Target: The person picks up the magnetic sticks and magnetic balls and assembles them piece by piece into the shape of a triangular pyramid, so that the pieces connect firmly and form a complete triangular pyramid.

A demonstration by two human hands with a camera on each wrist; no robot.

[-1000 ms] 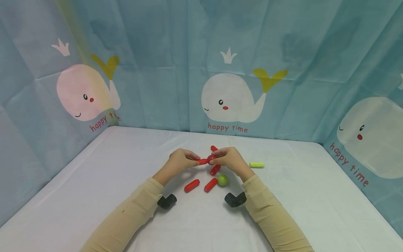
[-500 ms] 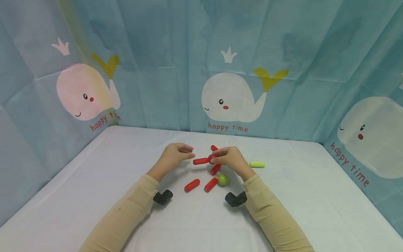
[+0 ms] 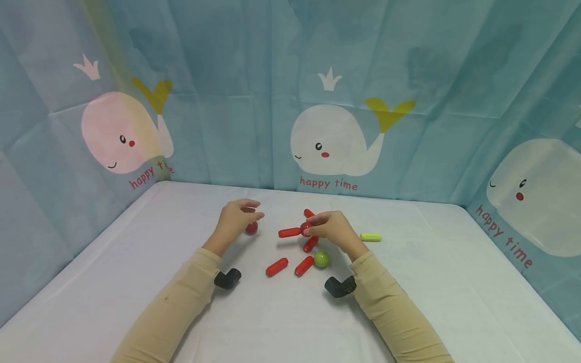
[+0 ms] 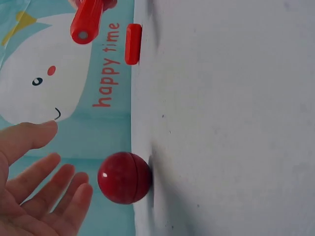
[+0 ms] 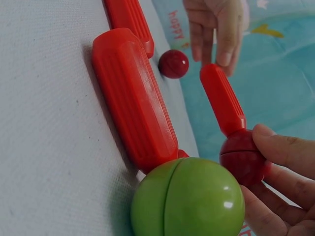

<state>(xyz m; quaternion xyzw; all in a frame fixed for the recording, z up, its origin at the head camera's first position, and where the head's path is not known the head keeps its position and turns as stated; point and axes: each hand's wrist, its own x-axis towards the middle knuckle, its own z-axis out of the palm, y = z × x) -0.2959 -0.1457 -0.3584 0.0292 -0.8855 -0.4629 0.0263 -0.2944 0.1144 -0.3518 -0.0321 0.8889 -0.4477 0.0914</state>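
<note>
In the head view the right hand (image 3: 333, 231) pinches a dark red ball (image 3: 306, 229) between thumb and fingers, and a red stick (image 3: 289, 232) juts from the ball toward the left. The right wrist view shows the ball (image 5: 244, 156) and stick (image 5: 222, 100) joined, held off the table. The left hand (image 3: 234, 220) holds nothing, its fingers parted. Beside it, a second red ball (image 3: 251, 228) lies on the table; in the left wrist view that ball (image 4: 124, 177) is just off the fingertips of the left hand (image 4: 42, 189).
Two red sticks (image 3: 277, 267) (image 3: 304, 266) lie nearer the person, the right one beside a green ball (image 3: 322, 259). More red sticks (image 3: 310, 244) (image 3: 309, 213) are around the right hand. A yellow-green stick (image 3: 370, 237) lies to the right. A printed curtain (image 3: 227, 126) stands behind the table.
The left hand has let go of the red stick and moved left to beside the second ball, which now shows. The right hand stays nearly still with the joined ball and stick.
</note>
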